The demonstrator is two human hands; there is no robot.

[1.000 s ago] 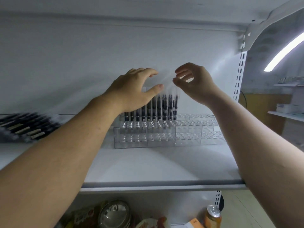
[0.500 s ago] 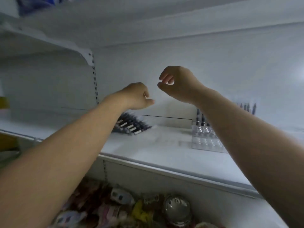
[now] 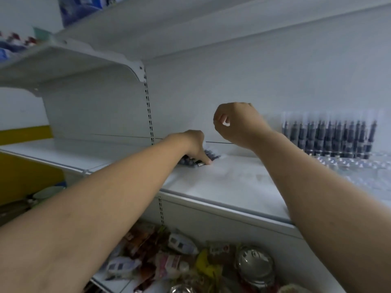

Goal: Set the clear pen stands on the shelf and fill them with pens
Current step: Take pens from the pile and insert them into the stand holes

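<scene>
A pile of dark pens (image 3: 191, 161) lies on the white shelf (image 3: 232, 182), left of centre. My left hand (image 3: 195, 146) reaches down onto this pile, with the thumb at its near edge and the fingers closed over the pens. My right hand (image 3: 239, 123) hovers above the shelf just right of the pile, with loosely curled fingers and nothing in it. At the right stand the clear pen stands (image 3: 359, 168), blurred. Their back row holds several upright dark pens (image 3: 330, 140).
An upper shelf (image 3: 69, 62) on a bracket juts out at the upper left, with packaged goods on top. Below the shelf edge lies a heap of packets (image 3: 169, 256) and a metal lid (image 3: 255, 265). A slotted upright (image 3: 149, 115) runs down the back wall.
My view has swung left from the pen stands to the pen pile. My left hand has dropped from mid-air onto the pile. My right hand stays raised and has drifted left with it.
</scene>
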